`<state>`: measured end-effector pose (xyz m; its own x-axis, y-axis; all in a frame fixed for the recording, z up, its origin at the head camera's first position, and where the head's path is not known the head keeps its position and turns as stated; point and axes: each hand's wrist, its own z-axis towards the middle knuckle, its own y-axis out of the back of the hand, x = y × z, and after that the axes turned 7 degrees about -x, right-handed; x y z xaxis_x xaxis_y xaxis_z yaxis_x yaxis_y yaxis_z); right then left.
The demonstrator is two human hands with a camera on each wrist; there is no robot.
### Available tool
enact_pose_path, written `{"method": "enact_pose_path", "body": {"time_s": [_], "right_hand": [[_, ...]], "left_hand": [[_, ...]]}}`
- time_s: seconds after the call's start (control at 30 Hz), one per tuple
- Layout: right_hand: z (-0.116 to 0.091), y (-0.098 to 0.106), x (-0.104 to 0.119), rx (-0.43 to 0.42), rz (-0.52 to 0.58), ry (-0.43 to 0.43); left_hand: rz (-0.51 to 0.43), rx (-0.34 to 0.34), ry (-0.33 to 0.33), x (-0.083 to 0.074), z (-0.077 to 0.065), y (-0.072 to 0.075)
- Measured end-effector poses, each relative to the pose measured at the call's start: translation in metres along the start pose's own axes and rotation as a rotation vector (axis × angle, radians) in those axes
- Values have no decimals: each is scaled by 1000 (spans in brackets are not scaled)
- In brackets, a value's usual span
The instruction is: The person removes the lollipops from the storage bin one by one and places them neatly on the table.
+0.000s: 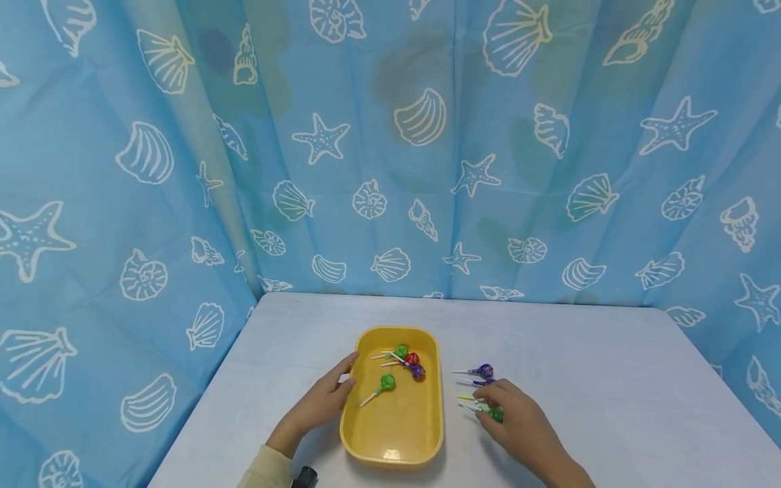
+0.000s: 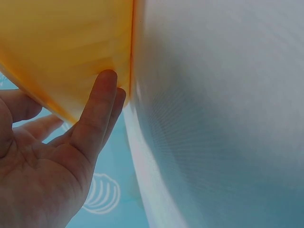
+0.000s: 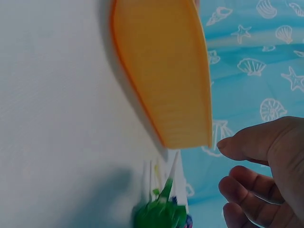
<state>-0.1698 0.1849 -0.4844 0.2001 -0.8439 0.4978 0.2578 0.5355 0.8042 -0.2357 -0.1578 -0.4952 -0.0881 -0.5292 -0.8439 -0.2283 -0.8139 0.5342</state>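
In the head view, a yellow tray (image 1: 390, 434) holds several lollipops: a green lollipop (image 1: 387, 383) apart from the others, and a red lollipop (image 1: 413, 358), a purple lollipop (image 1: 417, 372) and another green one clustered above it. My left hand (image 1: 320, 404) touches the tray's left side; the left wrist view shows straight fingers (image 2: 97, 111) against the outer wall. To the right of the tray, my right hand (image 1: 518, 421) hovers over a row of lollipops, with a green lollipop (image 3: 161, 213) below it. Thumb and loosely bent fingers are apart, with nothing between them.
A purple lollipop (image 1: 485, 371) lies at the far end of the row, sticks pointing toward the tray. The white tabletop (image 1: 610, 379) extends on both sides. A blue shell-patterned curtain (image 1: 390, 169) stands behind and beside the table. A small black object (image 1: 305, 477) is near the left sleeve.
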Motion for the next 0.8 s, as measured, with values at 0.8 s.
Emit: {"method": "enact_pose_path", "body": {"time_s": [0.8], "right_hand": [[26, -11, 37, 29, 65, 87]], "left_hand": [[40, -32, 0, 0, -1, -1]]}}
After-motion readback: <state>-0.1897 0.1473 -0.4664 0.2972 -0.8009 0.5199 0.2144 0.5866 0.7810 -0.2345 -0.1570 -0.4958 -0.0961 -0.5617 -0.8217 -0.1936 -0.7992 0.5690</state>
